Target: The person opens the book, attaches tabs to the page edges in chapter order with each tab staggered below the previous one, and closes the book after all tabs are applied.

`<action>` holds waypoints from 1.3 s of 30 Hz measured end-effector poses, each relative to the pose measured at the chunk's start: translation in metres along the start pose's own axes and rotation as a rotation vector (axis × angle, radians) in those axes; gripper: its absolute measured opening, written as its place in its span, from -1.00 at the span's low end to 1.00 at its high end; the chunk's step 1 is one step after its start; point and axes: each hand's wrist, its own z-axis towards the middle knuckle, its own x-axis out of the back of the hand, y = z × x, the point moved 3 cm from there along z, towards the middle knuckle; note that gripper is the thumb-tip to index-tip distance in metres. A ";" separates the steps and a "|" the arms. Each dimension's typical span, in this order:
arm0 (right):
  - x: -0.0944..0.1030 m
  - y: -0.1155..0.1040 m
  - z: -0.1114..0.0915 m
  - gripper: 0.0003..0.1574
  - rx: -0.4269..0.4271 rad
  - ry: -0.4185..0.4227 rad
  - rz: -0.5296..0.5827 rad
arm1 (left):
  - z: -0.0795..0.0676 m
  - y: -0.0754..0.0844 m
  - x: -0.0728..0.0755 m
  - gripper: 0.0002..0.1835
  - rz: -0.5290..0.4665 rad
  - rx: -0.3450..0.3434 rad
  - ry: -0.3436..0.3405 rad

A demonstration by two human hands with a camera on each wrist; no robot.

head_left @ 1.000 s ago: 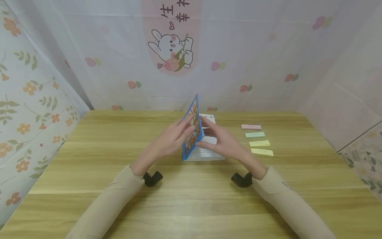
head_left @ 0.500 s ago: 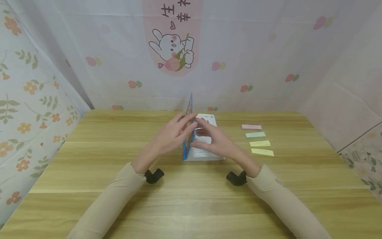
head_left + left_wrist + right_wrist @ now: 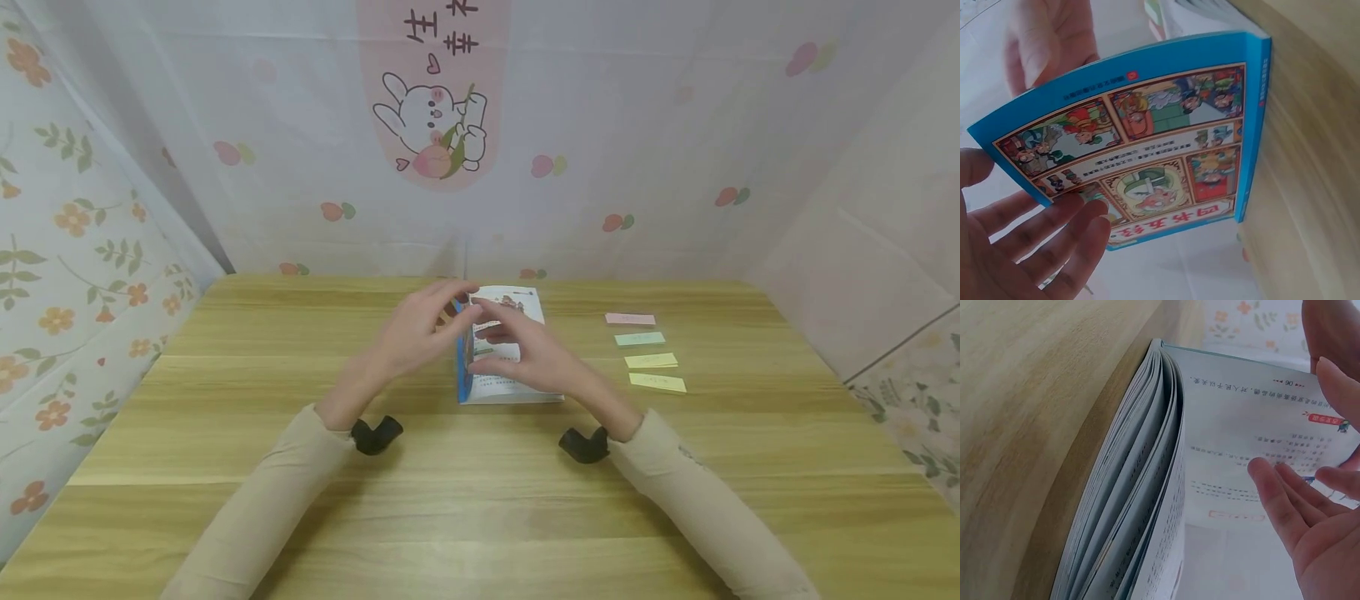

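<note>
A book with a blue-edged picture cover (image 3: 1166, 150) rests on the table, its front cover raised nearly upright. Printed pages (image 3: 517, 385) lie facing up to the right of that cover. My left hand (image 3: 415, 335) is at the cover's outer side; in the left wrist view its fingers (image 3: 1063, 244) are extended against the cover. On the inner side is my right hand (image 3: 546, 354). Its fingers (image 3: 1285, 494) reach loosely toward the raised printed page (image 3: 1235, 437) in the right wrist view; contact there is hard to tell.
Several paper strips, pink (image 3: 630, 319), green (image 3: 640, 338) and yellow (image 3: 651, 360), lie in a column right of the book. A wood-patterned table (image 3: 480, 517) extends in front. Printed cloth (image 3: 637, 125) hangs behind. Black bands with protruding pieces (image 3: 377, 435) are at both wrists.
The raised cover has swung leftward, from leaning over the pages to nearly upright and then past it. Both hands have moved left with it, and more of the page shows.
</note>
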 end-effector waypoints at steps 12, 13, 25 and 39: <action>-0.007 0.006 0.004 0.03 -0.054 -0.025 -0.038 | -0.001 -0.004 0.018 -0.62 0.028 -0.018 0.065; -0.007 0.006 0.004 0.03 -0.057 -0.028 -0.043 | -0.002 -0.004 0.020 -0.62 0.045 -0.015 0.058; -0.015 0.010 0.012 -0.01 -0.153 -0.096 -0.111 | -0.008 0.001 0.038 -0.61 0.265 0.141 -0.118; -0.028 0.008 0.022 -0.01 -0.205 -0.176 -0.228 | -0.010 0.001 0.040 -0.76 0.500 0.126 -0.145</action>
